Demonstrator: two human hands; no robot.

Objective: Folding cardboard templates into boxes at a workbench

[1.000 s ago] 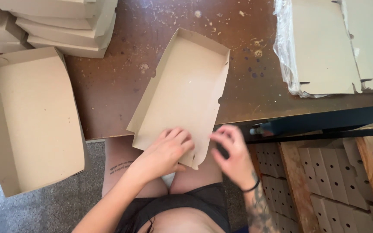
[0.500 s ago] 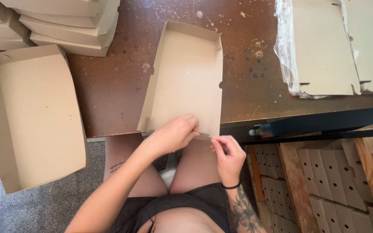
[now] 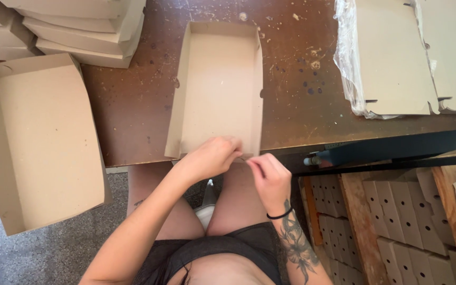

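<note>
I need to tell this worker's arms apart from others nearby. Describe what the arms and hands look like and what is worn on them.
Both arms are bare, no sleeves and no gloves. The right hand has a thin black band around the wrist and a dark floral tattoo running along the forearm below it. The left hand and its forearm show no band, ring or marking that I can make out.

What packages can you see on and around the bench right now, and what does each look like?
Cardboard tray: bench centre, open, rectangular, plain brown; left hand and right hand at its near edge.
Finished tray: left, overhanging the bench, same brown.
Stacked trays: top left.
Flat blanks: top right, partly plastic-wrapped.
Perforated cardboard pieces: lower right, below the bench.
</note>
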